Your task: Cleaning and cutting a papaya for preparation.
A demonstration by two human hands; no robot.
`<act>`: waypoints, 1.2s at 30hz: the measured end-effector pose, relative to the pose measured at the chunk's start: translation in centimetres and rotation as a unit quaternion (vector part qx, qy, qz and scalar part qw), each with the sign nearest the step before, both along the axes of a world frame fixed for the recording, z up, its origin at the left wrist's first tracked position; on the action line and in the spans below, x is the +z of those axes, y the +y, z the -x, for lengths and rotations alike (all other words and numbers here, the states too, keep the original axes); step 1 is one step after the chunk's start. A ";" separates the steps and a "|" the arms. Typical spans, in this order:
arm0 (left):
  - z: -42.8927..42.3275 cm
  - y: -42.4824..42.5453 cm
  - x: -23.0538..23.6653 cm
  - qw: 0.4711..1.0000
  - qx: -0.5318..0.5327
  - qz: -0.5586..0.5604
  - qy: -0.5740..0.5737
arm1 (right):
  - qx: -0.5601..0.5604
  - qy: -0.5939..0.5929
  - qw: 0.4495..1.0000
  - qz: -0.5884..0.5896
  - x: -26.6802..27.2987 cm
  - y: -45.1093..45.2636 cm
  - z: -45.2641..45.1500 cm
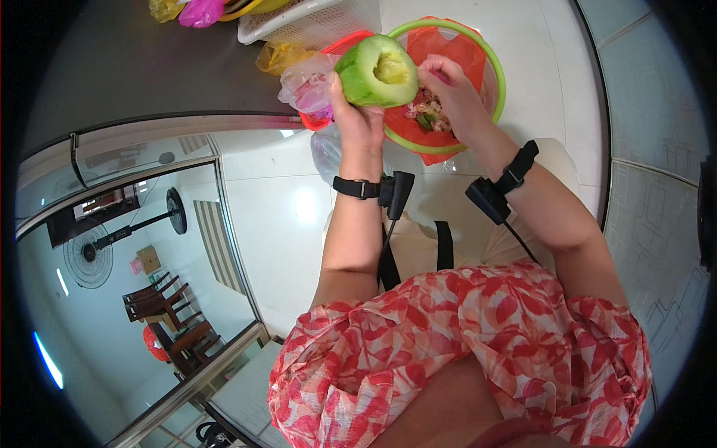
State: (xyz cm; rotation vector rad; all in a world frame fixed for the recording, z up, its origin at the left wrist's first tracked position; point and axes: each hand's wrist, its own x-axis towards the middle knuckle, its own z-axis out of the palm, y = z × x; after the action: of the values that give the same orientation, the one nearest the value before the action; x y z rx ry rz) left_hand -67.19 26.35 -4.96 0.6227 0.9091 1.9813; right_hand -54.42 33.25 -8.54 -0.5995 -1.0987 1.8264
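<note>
My left hand [358, 120] holds a cut piece of green gourd or melon [358, 78] from below and the left side. Its pale cut face is turned up, with a yellowish hollow [392, 68] in the middle. Close by its right edge, my right hand [456, 98] has its fingers curled around a small pink object [441, 76], perhaps a handle; the rest of it is hidden. Beneath both hands stands a bin with a green rim [500, 73], lined with a red plastic bag [468, 50]. Food scraps [431, 115] lie inside it.
Left of the bin, a red basket [355, 40] holds plastic bags [307, 81]. A white perforated basket [313, 25] stands behind it, beside a dark countertop [168, 67]. Glass-fronted panels [655, 112] run along the right, and a framed glass door [224, 224] is at left.
</note>
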 end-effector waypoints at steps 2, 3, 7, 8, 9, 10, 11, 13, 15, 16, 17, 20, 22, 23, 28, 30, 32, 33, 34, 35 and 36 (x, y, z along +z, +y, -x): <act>0.6 -0.1 0.3 1.000 -0.004 -0.018 -0.001 | -0.019 -0.046 0.999 -0.021 0.3 -0.5 -0.5; 0.7 0.1 0.3 1.000 -0.004 -0.019 -0.001 | -0.043 -0.092 0.994 -0.043 0.6 -0.6 -0.7; 0.8 -0.1 0.8 0.999 -0.031 -0.032 -0.020 | -0.207 -0.184 0.915 -0.295 0.7 0.3 0.5; 0.7 -0.2 0.9 0.998 -0.040 -0.038 -0.037 | -0.197 -0.159 0.909 -0.332 1.3 0.4 0.4; 1.0 -0.5 0.9 0.998 -0.035 -0.038 -0.036 | -0.185 -0.132 0.902 -0.368 2.4 0.2 0.6; 1.2 -0.6 1.0 0.998 -0.032 -0.040 -0.039 | -0.184 -0.131 0.902 -0.368 3.4 -0.1 0.6; 1.4 -0.7 1.0 0.998 -0.029 -0.041 -0.042 | -0.185 -0.177 0.858 -0.446 4.4 -0.4 0.6; 1.7 -0.9 1.2 0.998 -0.034 -0.042 -0.043 | -0.183 -0.220 0.804 -0.521 6.3 -1.2 0.8; 2.0 -1.0 1.3 0.997 -0.040 -0.042 -0.045 | -0.206 -0.268 0.722 -0.604 7.7 -2.1 1.4; 2.1 -1.1 1.1 0.998 -0.040 -0.038 -0.042 | -0.205 -0.267 0.722 -0.604 8.0 -2.3 1.8; 2.2 -1.2 1.0 0.998 -0.040 -0.033 -0.039 | -0.181 -0.304 0.711 -0.607 8.2 -2.5 2.2; 3.0 -1.2 0.2 0.997 -0.051 -0.046 -0.026 | -0.166 -0.334 0.693 -0.617 8.2 -2.5 2.3; 2.9 -1.2 0.0 0.998 -0.047 -0.043 0.017 | -0.176 -0.328 0.687 -0.624 8.1 -2.2 2.1; 2.7 -1.2 -0.1 0.996 -0.043 -0.041 0.061 | -0.160 -0.363 0.669 -0.628 8.0 -1.9 1.9; 3.5 -1.3 -1.8 0.995 0.002 -0.051 0.086 | -0.134 -0.376 0.661 -0.635 7.0 -2.3 0.8; 3.5 -1.3 -1.7 0.994 0.000 -0.057 0.090 | -0.164 -0.342 0.714 -0.589 6.0 -2.1 0.8; 3.1 -1.0 -1.3 0.986 0.029 -0.073 0.150 | -0.114 -0.384 0.730 -0.554 4.1 -1.7 1.4; 2.8 -1.0 -1.1 0.986 0.028 -0.072 0.150 | -0.062 -0.421 0.743 -0.517 3.6 -1.5 1.5; 2.4 -1.2 -1.0 0.981 0.040 -0.051 0.183 | -0.063 -0.421 0.743 -0.516 3.3 -1.3 1.2; 2.0 -1.3 -1.0 0.975 0.052 -0.030 0.216 | -0.048 -0.439 0.731 -0.520 3.0 -1.0 0.9; 2.1 -1.4 -1.1 0.975 0.052 -0.030 0.216 | -0.032 -0.455 0.720 -0.524 2.7 -0.8 0.6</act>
State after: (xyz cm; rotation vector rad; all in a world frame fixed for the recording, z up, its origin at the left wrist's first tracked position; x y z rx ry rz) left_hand -69.27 24.98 -6.09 1.0886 1.1633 2.0069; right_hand -55.04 32.42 -5.83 -0.7812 -2.4287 0.4692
